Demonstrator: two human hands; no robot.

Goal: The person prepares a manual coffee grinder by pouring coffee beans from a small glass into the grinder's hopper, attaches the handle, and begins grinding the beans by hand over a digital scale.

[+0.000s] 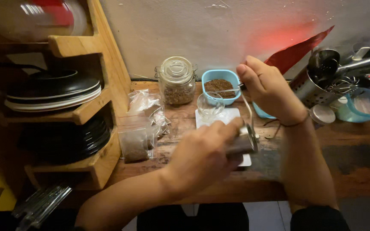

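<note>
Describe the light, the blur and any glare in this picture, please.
In the head view the light is dim and warm; a red glow lies on the wall. The left hand on the metal grinder and the right hand on its crank are a little motion-blurred. The top left corner is out of focus with white glare, while the glass jar looks fairly sharp.

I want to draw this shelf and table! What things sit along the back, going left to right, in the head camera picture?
Plates → glass jar → blue bowl → right hand → metal utensil holder → teal container.
</note>
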